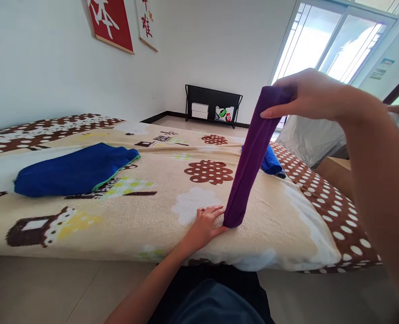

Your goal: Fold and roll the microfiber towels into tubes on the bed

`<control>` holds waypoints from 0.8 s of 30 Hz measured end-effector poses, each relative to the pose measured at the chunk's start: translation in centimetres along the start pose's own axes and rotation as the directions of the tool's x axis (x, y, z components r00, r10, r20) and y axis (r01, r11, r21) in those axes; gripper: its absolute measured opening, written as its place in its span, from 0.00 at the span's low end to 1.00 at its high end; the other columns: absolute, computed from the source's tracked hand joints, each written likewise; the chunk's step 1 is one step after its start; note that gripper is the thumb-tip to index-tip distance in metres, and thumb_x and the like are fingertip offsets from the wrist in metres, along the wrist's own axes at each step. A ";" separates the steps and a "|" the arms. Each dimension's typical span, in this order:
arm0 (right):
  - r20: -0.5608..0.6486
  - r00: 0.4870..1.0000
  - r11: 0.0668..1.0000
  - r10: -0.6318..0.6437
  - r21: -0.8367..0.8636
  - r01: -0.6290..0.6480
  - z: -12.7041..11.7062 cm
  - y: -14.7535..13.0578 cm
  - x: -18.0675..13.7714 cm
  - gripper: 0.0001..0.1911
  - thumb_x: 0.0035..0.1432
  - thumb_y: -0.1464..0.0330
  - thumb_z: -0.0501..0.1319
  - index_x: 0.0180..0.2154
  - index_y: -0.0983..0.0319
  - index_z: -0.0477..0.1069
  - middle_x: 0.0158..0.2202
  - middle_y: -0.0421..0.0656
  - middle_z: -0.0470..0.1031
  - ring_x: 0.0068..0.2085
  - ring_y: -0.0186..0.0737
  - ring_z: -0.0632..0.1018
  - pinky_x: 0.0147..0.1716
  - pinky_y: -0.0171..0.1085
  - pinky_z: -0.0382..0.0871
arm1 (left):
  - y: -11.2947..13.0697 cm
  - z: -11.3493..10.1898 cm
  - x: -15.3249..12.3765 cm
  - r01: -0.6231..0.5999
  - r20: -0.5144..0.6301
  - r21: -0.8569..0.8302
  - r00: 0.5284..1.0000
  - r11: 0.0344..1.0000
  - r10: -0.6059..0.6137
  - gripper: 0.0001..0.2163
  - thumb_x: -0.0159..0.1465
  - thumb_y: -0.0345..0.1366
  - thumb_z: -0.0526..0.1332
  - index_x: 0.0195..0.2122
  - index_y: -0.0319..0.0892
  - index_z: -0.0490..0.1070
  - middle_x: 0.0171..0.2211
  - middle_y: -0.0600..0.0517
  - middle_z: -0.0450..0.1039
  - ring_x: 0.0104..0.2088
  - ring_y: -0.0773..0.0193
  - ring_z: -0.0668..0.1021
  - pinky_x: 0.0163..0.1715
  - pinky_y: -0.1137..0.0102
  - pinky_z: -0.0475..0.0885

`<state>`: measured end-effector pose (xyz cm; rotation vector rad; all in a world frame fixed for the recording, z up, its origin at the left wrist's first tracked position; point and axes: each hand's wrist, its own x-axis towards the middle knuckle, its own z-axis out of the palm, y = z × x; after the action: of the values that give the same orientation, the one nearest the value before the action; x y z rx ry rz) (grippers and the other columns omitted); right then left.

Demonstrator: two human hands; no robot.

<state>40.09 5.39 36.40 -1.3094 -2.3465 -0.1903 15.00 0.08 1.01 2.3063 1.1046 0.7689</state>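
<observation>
A long, narrow folded purple cloth (250, 157) stands nearly upright on the bed, leaning to the right at its top. My right hand (316, 96) pinches that upper end between thumb and fingers. Down on the blanket, my left hand (206, 225) lies with fingers apart, its fingertips and thumb close to the cloth's lower end; whether they touch it I cannot tell. To the left a blue cloth with green edging (78, 171) lies flat. A rolled blue cloth (271, 161) is partly hidden behind the purple one.
The patterned cream blanket (162, 180) covers the bed, with a brown dotted border (341, 225) at right. A black rack (213, 101) holding white boxes stands by the far wall. A cardboard box (336, 171) and grey plastic sheeting (310, 137) are beyond the right side.
</observation>
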 end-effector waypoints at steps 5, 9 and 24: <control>-0.016 0.990 0.973 0.143 -0.182 -0.143 0.9 3.7 2.1 0.31 0.49 0.44 0.65 0.42 0.64 0.77 0.33 0.39 0.78 0.29 0.30 0.74 0.38 0.39 0.68 | -0.1 0.0 0.0 0.027 0.000 -0.018 1.000 0.999 -0.027 0.30 0.65 0.40 0.63 0.66 0.52 0.55 0.65 0.48 0.63 0.64 0.54 0.66 0.60 0.54 0.57; -0.174 0.961 0.962 0.214 -0.137 -0.238 2.4 8.8 5.2 0.31 0.50 0.46 0.66 0.42 0.66 0.76 0.28 0.40 0.77 0.25 0.29 0.72 0.37 0.39 0.68 | -0.4 -0.2 0.0 0.031 0.022 -0.041 0.999 0.999 -0.030 0.33 0.64 0.39 0.63 0.68 0.54 0.51 0.65 0.47 0.63 0.63 0.52 0.66 0.61 0.51 0.56; -0.101 0.977 0.837 0.188 -0.504 -0.213 30.7 15.9 -1.4 0.16 0.62 0.74 0.54 0.50 0.63 0.71 0.44 0.52 0.74 0.45 0.47 0.72 0.43 0.41 0.61 | -5.5 -7.9 -0.3 0.096 -0.182 0.056 0.980 0.994 -0.084 0.14 0.67 0.43 0.56 0.52 0.50 0.72 0.60 0.50 0.70 0.60 0.55 0.71 0.61 0.59 0.62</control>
<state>44.43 23.00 6.90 -1.7598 -2.1709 -0.8195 6.64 4.29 3.38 2.2562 1.3212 0.9332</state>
